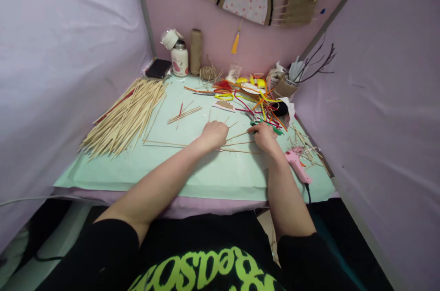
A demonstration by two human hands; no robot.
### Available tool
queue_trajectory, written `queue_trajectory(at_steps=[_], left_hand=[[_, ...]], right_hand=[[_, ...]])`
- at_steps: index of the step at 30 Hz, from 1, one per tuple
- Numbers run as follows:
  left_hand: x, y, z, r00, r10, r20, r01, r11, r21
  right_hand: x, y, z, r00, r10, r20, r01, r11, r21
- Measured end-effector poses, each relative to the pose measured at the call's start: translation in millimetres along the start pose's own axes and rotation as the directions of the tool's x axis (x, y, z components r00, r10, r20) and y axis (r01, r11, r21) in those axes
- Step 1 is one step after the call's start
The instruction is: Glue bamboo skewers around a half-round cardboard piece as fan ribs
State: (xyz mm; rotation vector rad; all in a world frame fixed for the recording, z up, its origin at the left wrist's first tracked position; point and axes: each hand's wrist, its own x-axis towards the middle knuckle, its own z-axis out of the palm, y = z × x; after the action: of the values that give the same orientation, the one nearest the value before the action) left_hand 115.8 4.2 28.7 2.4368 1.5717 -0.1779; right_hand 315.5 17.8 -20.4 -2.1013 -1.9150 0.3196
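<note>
My left hand [215,134] is closed on thin wooden sticks over the middle of the table, with stick ends poking out beyond the fingers. Its fingertips are mostly hidden. My right hand [264,137] pinches the right end of a slanting wooden stick [238,135]. Below that one, more long sticks [240,143] lie nearly level between the hands, and another stick [165,143] runs out to the left. Just behind my right hand lies a green-handled hand tool [277,130] with metal jaws, partly covered by the fingers.
A large heap of sticks [125,119] fills the left side. A pink glue gun [298,167] with a cord lies at right. Yellow-handled scissors [224,96], coloured strips [264,103], a bottle [179,59], a twine spool [195,52] and a phone [158,69] are along the back.
</note>
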Motion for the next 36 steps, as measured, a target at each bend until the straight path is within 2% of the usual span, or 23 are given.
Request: queue_trajectory(at_steps=[8, 22, 36], left_hand=[[0.6, 2.0, -1.1, 1.0, -0.005, 0.003, 0.005, 1.0, 0.012], [4.4, 4.2, -0.7, 1.0, -0.008, 0.002, 0.007, 0.998, 0.059], [4.6, 4.3, -1.5, 1.0, -0.02, 0.007, 0.02, 0.999, 0.05]], right_hand=[[-0.2, -3.5, -4.0, 0.999, 0.022, 0.031, -0.022, 1.0, -0.011], [1.8, 1.1, 1.1, 1.0, -0.021, -0.001, 0.021, 0.999, -0.03], [1.2, -0.3, 1.4, 1.0, -0.008, 0.001, 0.008, 1.0, -0.016]])
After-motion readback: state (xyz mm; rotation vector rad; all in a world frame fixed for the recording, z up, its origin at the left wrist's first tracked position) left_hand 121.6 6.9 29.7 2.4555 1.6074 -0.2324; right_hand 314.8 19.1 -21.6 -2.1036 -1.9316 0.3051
